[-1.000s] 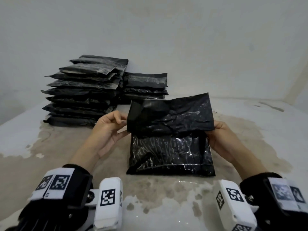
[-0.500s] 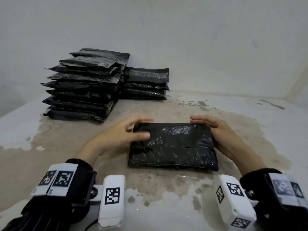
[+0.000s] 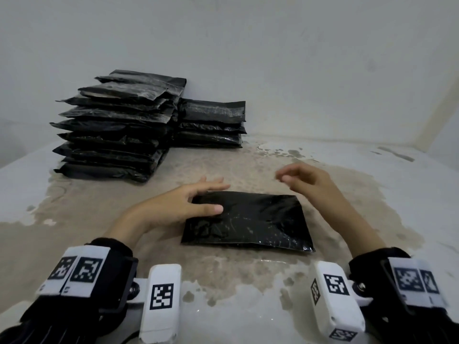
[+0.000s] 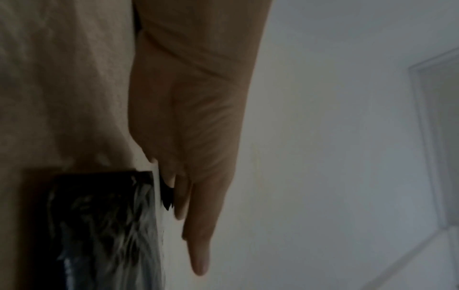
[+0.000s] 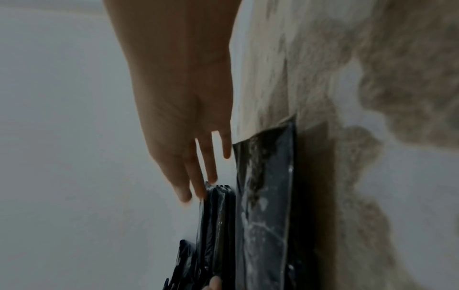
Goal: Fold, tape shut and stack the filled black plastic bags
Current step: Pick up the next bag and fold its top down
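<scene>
A folded black plastic bag (image 3: pixel 248 220) lies flat on the worn table in front of me; it also shows as the bag (image 4: pixel 99 225) in the left wrist view and the bag (image 5: pixel 268 206) in the right wrist view. My left hand (image 3: pixel 198 199) lies on its left end, fingers straight along the far edge and thumb pressing on top. My right hand (image 3: pixel 303 178) hovers above the bag's far right corner with relaxed fingers, holding nothing. Two stacks of black bags stand at the back left: a tall stack (image 3: pixel 116 127) and a short stack (image 3: pixel 211 125).
The table (image 3: pixel 248 289) is pale with a large brown worn patch. A grey wall rises close behind the stacks, and a corner post (image 3: pixel 437 112) stands at the far right. No tape shows in any view.
The raised flap of the bag came down and now lies flat. My right hand has lifted off the bag's right end and hangs above it; my left hand stays on the left end.
</scene>
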